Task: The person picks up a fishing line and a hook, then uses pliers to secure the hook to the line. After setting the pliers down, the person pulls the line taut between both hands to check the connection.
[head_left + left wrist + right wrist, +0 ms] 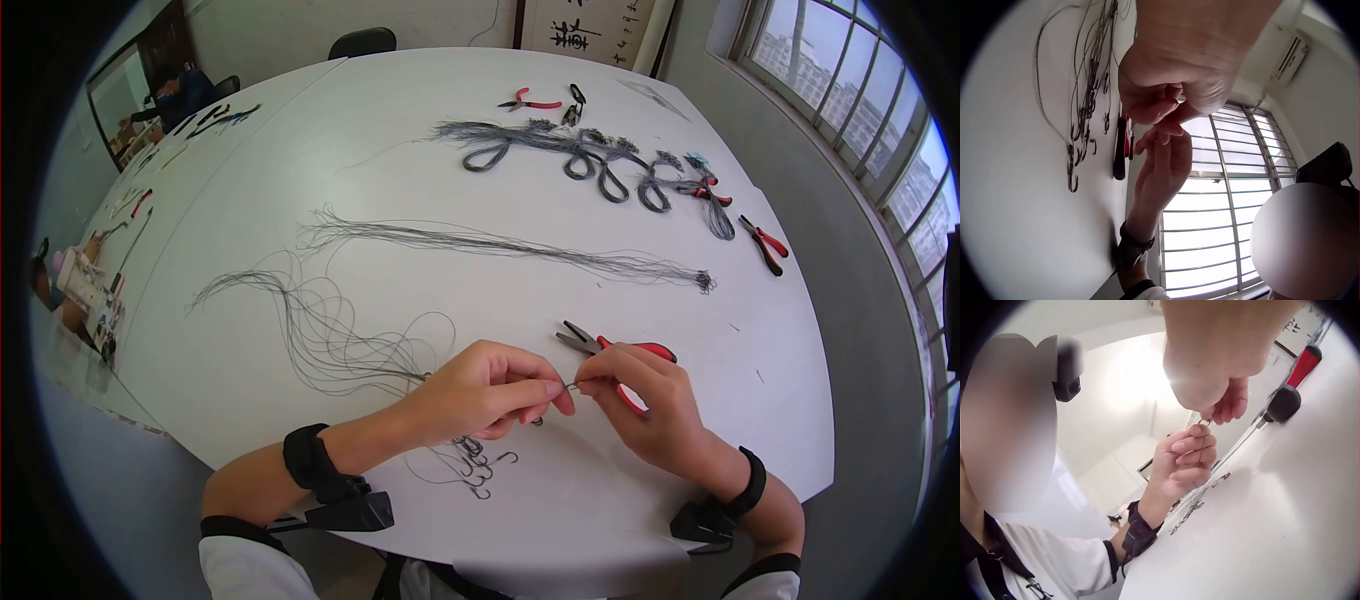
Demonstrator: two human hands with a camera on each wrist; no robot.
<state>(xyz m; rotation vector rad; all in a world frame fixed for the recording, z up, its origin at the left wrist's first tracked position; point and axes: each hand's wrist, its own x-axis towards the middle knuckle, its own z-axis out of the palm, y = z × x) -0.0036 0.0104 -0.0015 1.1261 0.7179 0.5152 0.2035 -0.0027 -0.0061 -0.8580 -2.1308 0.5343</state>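
Between the two hands, close over the table, is a small dark fish hook point(1205, 422). My left hand point(492, 392) pinches one end of it between thumb and forefinger. The right hand point(645, 400) pinches its other end with the fingertips, and these fingers hide part of it. Below the left hand lies a bunch of fish hooks point(475, 465) with thin dark lines point(310, 340) looping away to the left. Right behind the right hand rest red-handled pliers point(590, 343), their jaws spread and pointing left; the hand covers part of the handles.
A second bundle of hooked lines point(480, 243) stretches across the table's middle. Farther back lie coiled line bundles point(610, 180) and red pliers point(530, 102), with another pair point(764, 243) near the right edge. Another person point(185, 92) sits at the far left.
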